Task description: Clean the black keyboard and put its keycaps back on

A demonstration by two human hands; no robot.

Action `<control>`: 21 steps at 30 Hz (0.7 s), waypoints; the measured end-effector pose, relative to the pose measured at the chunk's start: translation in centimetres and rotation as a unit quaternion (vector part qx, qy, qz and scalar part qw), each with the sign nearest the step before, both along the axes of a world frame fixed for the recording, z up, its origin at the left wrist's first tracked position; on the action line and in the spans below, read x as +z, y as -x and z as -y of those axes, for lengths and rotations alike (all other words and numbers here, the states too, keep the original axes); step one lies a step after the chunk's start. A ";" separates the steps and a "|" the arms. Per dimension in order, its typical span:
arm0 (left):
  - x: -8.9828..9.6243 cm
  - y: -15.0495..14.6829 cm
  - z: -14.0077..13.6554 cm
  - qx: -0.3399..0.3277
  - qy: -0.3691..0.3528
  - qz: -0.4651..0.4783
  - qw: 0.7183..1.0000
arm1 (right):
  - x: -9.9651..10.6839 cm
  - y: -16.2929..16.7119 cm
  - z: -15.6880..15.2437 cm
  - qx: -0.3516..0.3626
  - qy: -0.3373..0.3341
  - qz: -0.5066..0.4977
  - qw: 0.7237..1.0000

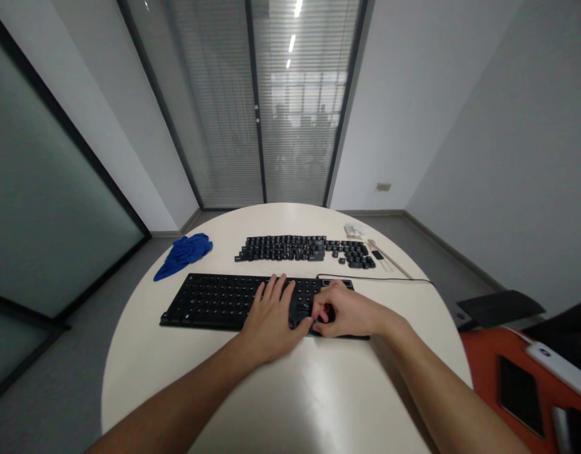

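Observation:
A black keyboard [210,299] with its keycaps off lies across the table in front of me. My left hand [271,318] rests flat on its middle-right part, fingers spread and thumb reaching toward the right hand. Over the keyboard's right end, my right hand [340,309] is closed with its fingers curled in a pinch. Whatever sits between those fingertips is hidden or too small to make out. Behind the keyboard, loose black keycaps [283,248] are laid out in rows, and a smaller group of keycaps [359,253] lies to their right.
A blue cloth [184,254] lies at the table's left. At the right are a small clear bag [354,231], a thin wooden stick [389,257], a wire keycap puller [384,261] and a cable [380,278]. Beyond the round table's edge, an orange surface [482,353] holds a phone [520,394] and a power strip [559,370].

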State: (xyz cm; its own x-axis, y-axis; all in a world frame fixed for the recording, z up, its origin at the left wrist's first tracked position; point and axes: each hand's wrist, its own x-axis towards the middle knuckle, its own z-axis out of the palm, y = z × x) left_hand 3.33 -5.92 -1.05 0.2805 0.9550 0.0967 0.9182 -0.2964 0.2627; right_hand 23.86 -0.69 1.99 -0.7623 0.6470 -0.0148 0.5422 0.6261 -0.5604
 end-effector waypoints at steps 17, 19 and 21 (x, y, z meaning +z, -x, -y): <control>0.6 0.5 -0.2 -0.008 0.052 0.007 0.999 | -0.3 -0.1 -0.3 0.006 0.008 -0.003 1.000; 0.6 0.6 -0.3 -0.010 0.059 0.011 0.998 | -0.3 -0.1 -0.3 0.005 0.007 -0.001 1.000; 0.7 0.7 -0.3 -0.013 0.064 0.014 0.998 | -0.3 -0.1 -0.3 0.006 0.011 -0.002 1.000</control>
State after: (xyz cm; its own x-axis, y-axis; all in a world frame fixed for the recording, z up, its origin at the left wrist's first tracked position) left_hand 2.67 -5.64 -0.38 0.3050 0.9522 -0.0182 0.9023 -0.2828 0.3254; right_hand 24.01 -0.38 1.69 -0.7703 0.6372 -0.0257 0.5321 0.6199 -0.5767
